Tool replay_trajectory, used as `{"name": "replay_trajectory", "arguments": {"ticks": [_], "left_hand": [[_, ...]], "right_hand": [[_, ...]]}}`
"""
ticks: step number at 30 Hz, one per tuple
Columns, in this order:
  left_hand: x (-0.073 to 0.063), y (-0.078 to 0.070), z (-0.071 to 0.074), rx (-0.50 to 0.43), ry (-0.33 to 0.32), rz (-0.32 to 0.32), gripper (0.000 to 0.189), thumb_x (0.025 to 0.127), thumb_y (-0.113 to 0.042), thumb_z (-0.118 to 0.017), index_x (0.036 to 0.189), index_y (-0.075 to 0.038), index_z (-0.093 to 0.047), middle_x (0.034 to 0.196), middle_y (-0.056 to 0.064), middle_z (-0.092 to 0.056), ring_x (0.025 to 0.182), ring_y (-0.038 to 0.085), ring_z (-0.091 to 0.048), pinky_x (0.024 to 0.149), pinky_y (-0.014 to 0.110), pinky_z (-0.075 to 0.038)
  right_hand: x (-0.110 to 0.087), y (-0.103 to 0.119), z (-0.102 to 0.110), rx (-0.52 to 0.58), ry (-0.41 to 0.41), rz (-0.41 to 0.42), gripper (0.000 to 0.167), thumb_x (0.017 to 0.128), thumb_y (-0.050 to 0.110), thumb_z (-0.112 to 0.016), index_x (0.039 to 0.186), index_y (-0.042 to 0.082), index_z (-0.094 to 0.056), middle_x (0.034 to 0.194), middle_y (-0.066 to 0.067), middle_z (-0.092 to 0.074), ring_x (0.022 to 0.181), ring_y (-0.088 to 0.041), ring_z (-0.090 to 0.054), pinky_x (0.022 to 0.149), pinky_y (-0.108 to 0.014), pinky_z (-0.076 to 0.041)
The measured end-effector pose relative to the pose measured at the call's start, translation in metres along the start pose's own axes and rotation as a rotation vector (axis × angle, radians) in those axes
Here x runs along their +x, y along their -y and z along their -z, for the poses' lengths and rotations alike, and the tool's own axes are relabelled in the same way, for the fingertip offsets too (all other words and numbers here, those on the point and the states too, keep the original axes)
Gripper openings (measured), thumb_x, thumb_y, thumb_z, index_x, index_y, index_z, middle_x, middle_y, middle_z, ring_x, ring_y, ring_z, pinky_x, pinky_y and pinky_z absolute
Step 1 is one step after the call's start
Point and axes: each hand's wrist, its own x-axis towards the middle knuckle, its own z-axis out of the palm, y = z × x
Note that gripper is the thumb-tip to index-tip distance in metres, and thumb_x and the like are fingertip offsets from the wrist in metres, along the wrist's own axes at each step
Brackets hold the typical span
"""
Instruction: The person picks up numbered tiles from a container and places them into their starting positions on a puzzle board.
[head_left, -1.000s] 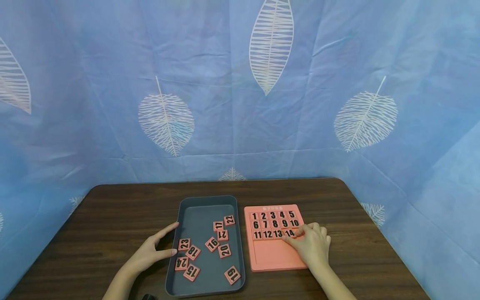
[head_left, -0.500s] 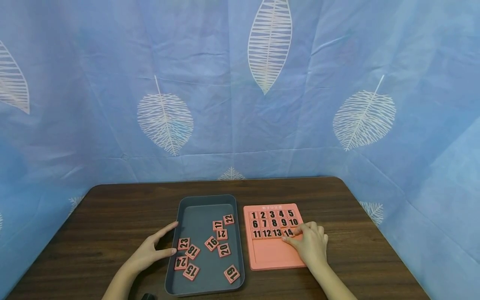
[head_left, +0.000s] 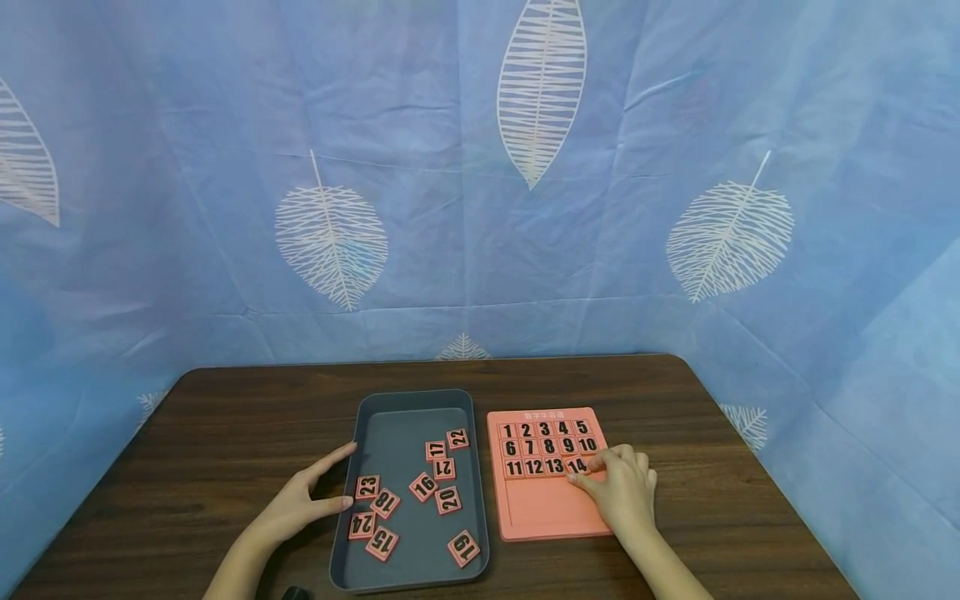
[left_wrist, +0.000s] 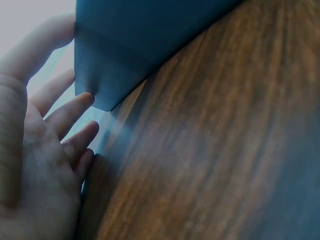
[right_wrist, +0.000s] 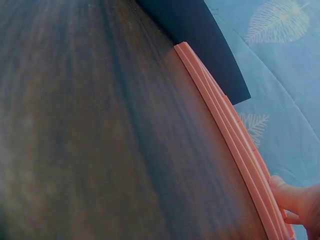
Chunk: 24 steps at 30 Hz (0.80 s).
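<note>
My right hand [head_left: 625, 487] pinches the pink tile numbered 14 [head_left: 577, 467] between thumb and index finger. The tile sits slightly tilted in the third row of a pink number puzzle board [head_left: 555, 512], right of tile 13 [head_left: 553, 467]. Rows 1 to 5 and 6 to 10 lie in order above it. In the right wrist view the thumb [right_wrist: 285, 192] is at the board's edge. My left hand [head_left: 296, 504] has its fingers spread, with fingertips at the left wall of a dark grey tray [head_left: 405, 575]. The left wrist view shows those fingers [left_wrist: 70, 115] against the tray's side.
Several loose number tiles lie in the tray, among them 19 [head_left: 463, 548], 15 [head_left: 382, 543], 16 [head_left: 423, 487] and 22 [head_left: 457, 439]. A small black object [head_left: 296, 593] shows at the front edge of the view. Blue leaf-print cloth [head_left: 465, 208] hangs behind the wooden table [head_left: 247, 417].
The right thumb has shifted slightly at tile 14, which stays in nearly the same place. The left hand and the tray have not visibly moved.
</note>
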Motion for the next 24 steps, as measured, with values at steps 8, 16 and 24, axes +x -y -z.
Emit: {"name": "replay_trajectory", "arguments": {"ticks": [8,16,24], "left_hand": [[-0.0006,0.0005,0.0,-0.003,0.001,-0.008,0.072,0.089,-0.017,-0.07,0.151,-0.014,-0.033,0.155,0.018,-0.022,0.138,0.05,-0.013,0.098,0.075,-0.015],[-0.0024,-0.0037,-0.0008,-0.001,0.018,-0.017,0.071,0.089,-0.015,-0.069,0.15,-0.013,-0.034,0.154,0.021,-0.022,0.137,0.052,-0.011,0.097,0.075,-0.016],[-0.0003,-0.0025,0.0001,-0.017,0.009,0.004,0.072,0.089,-0.017,-0.069,0.151,-0.015,-0.033,0.155,0.018,-0.021,0.138,0.05,-0.011,0.098,0.075,-0.014]], "right_hand": [[-0.0013,-0.0012,-0.0018,0.003,-0.005,0.006,0.028,0.071,0.036,-0.084,0.077,0.014,-0.068,0.093,-0.006,-0.052,0.09,-0.03,-0.042,0.074,-0.045,-0.029],[-0.0013,-0.0009,-0.0009,0.002,-0.011,-0.009,0.021,0.075,0.03,-0.082,0.074,0.014,-0.068,0.094,-0.007,-0.054,0.09,-0.03,-0.042,0.072,-0.045,-0.028],[0.0003,0.0005,0.0008,-0.026,-0.043,0.025,0.022,0.074,0.028,-0.083,0.081,0.011,-0.072,0.096,-0.009,-0.054,0.089,-0.03,-0.042,0.069,-0.043,-0.027]]}}
